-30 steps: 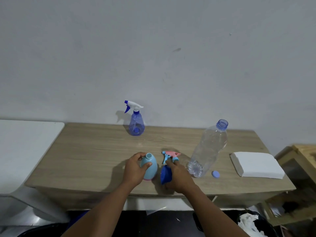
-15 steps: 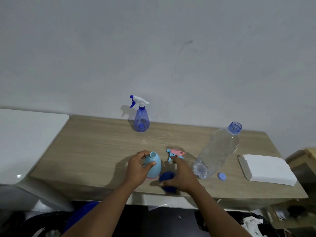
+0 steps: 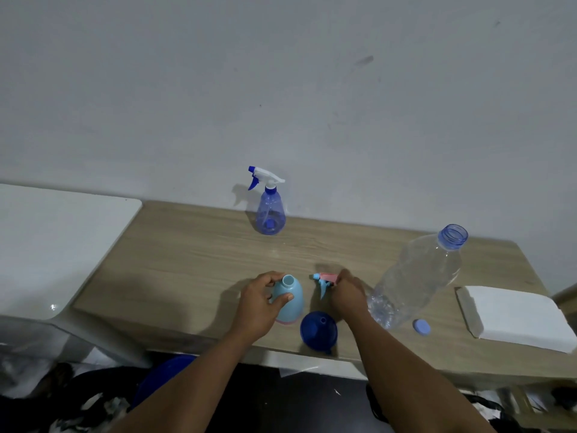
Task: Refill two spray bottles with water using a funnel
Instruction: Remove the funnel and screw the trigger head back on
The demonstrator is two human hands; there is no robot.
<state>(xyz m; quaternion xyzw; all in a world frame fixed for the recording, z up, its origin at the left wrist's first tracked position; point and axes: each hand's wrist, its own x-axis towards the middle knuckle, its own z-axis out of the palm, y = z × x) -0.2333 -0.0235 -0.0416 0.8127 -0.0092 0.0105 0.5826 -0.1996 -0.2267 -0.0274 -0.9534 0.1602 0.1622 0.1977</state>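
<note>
- Standing at the back of the desk (image 3: 187,260), close to the wall (image 3: 281,89), is a translucent blue spray bottle (image 3: 270,214), upright, with its white-and-blue trigger still on, well apart from both hands.
- A clear water bottle (image 3: 418,285) stands on the right of the desk, uncapped; its neck leans away to the right in this wide view. Its base is just beside the right forearm.
- Its blue cap (image 3: 421,327) lies on the desk by the foot of the bottle, and a white pad (image 3: 515,317) lies farther right.
- A white surface (image 3: 46,245) adjoins the desk on the left.
- The dark blue funnel (image 3: 318,331) lies near the front edge, between the two forearms and just beside the base of the light-blue bottle (image 3: 290,303); neither hand touches it.
- The left hand (image 3: 259,304) holds the light-blue bottle upright on the desk: its fingers (image 3: 271,278) curl round the far side near the open neck, and the thumb presses the near side.
- The pink-and-blue trigger head (image 3: 324,281) is off that bottle, just to the right of it. The right hand (image 3: 349,295) has its fingers (image 3: 342,278) closed on the rear end of the head, and the nozzle points left toward the bottle.
</note>
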